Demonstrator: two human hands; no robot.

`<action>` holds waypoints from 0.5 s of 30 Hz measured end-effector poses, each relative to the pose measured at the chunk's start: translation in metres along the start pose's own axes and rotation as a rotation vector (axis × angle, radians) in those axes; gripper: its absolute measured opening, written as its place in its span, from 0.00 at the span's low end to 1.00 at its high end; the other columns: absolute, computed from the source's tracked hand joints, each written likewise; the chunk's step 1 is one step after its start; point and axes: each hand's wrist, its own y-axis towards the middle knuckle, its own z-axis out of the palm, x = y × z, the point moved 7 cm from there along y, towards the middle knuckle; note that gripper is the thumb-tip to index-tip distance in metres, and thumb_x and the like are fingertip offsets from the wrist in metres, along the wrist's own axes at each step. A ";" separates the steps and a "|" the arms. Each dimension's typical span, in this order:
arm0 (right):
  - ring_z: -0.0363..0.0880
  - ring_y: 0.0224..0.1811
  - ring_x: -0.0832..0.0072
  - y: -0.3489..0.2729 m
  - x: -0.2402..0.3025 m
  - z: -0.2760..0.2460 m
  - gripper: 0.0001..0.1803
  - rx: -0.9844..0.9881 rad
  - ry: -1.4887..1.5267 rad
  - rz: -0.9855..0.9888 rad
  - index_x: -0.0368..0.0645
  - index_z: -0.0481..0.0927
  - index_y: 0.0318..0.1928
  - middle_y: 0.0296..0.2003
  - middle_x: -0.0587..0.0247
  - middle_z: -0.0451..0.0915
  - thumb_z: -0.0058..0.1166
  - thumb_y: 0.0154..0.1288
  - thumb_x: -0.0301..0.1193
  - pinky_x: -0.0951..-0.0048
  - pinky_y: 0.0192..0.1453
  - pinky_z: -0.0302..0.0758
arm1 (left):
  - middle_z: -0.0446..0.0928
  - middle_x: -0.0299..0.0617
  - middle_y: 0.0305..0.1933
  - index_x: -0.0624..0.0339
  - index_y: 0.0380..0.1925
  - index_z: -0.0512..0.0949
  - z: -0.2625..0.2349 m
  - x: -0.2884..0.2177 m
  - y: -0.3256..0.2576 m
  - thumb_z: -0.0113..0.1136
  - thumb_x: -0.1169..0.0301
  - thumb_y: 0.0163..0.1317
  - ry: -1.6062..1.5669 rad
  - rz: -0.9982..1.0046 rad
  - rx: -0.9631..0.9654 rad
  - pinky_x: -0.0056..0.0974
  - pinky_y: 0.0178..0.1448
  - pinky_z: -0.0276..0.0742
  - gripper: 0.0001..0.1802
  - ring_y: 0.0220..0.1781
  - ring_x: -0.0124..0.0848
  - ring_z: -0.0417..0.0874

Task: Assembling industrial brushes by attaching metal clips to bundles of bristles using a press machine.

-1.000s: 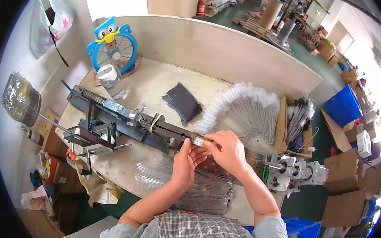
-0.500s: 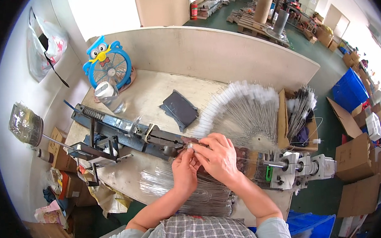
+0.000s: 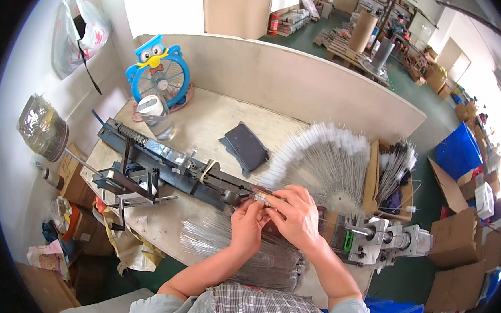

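Observation:
My left hand [image 3: 247, 230] and my right hand [image 3: 298, 218] meet at the near right end of a long dark metal fixture [image 3: 173, 164]. Their fingertips are pinched together around something small and pale, too small to make out. Below and between my forearms lies a thick bundle of thin metal wires [image 3: 265, 262], partly hidden by my left hand and arm. Beyond my right hand, many thin wire brushes with white bristle tips [image 3: 328, 157] are spread out in a fan.
A dark flat slab [image 3: 246, 147] lies mid-table. Behind the fixture stand a clear jar with a white lid [image 3: 155, 117] and a blue cartoon fan [image 3: 162, 78]. A box [image 3: 372, 175] of brushes and a metal clamp-like machine [image 3: 387, 237] are at right. A low partition [image 3: 291, 79] edges the table.
The whole view has turned slightly, shifting the background right. My hands stay together at the fixture's end, still pinching, with only a small change in finger position.

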 end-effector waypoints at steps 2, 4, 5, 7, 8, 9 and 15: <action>0.73 0.49 0.66 -0.002 -0.005 -0.002 0.15 -0.016 0.007 -0.011 0.47 0.82 0.40 0.39 0.67 0.79 0.63 0.47 0.29 0.64 0.47 0.72 | 0.77 0.37 0.35 0.59 0.34 0.73 0.004 0.005 0.002 0.52 0.72 0.63 -0.021 -0.015 0.042 0.33 0.45 0.75 0.03 0.39 0.26 0.79; 0.73 0.48 0.66 -0.001 -0.003 -0.003 0.16 -0.020 0.008 -0.002 0.47 0.82 0.40 0.39 0.67 0.79 0.64 0.47 0.29 0.64 0.47 0.72 | 0.77 0.36 0.35 0.59 0.34 0.73 0.003 0.005 0.000 0.52 0.71 0.64 -0.053 -0.038 0.024 0.33 0.45 0.75 0.04 0.39 0.26 0.79; 0.73 0.48 0.66 -0.001 -0.003 -0.004 0.16 -0.026 0.013 0.005 0.47 0.82 0.40 0.40 0.67 0.79 0.64 0.47 0.29 0.65 0.46 0.72 | 0.76 0.36 0.35 0.59 0.34 0.73 0.002 0.006 0.000 0.52 0.69 0.64 -0.082 -0.057 0.004 0.33 0.45 0.74 0.05 0.39 0.26 0.79; 0.73 0.48 0.67 0.000 0.001 -0.003 0.16 -0.048 0.010 0.022 0.47 0.82 0.40 0.39 0.67 0.79 0.64 0.46 0.29 0.65 0.46 0.71 | 0.76 0.36 0.34 0.59 0.34 0.73 -0.001 0.006 0.001 0.52 0.68 0.64 -0.072 -0.053 0.005 0.34 0.46 0.74 0.06 0.39 0.26 0.79; 0.74 0.48 0.67 0.000 0.002 -0.003 0.16 -0.070 0.009 0.035 0.47 0.82 0.40 0.39 0.68 0.79 0.64 0.46 0.30 0.65 0.46 0.71 | 0.76 0.36 0.34 0.59 0.34 0.73 -0.002 0.006 0.001 0.51 0.67 0.64 -0.062 -0.045 0.005 0.34 0.46 0.74 0.07 0.39 0.26 0.79; 0.74 0.48 0.67 0.000 0.003 -0.002 0.16 -0.072 0.008 0.038 0.47 0.82 0.40 0.39 0.68 0.79 0.64 0.46 0.30 0.65 0.46 0.71 | 0.76 0.36 0.34 0.59 0.34 0.73 -0.001 0.006 0.001 0.51 0.67 0.64 -0.061 -0.047 0.007 0.34 0.46 0.74 0.07 0.39 0.26 0.79; 0.74 0.46 0.69 -0.003 0.002 -0.010 0.15 -0.115 -0.080 0.064 0.48 0.83 0.40 0.39 0.70 0.79 0.64 0.46 0.31 0.66 0.44 0.70 | 0.77 0.36 0.36 0.58 0.33 0.73 0.008 -0.001 -0.003 0.53 0.72 0.63 -0.038 -0.032 0.002 0.33 0.46 0.73 0.03 0.39 0.26 0.79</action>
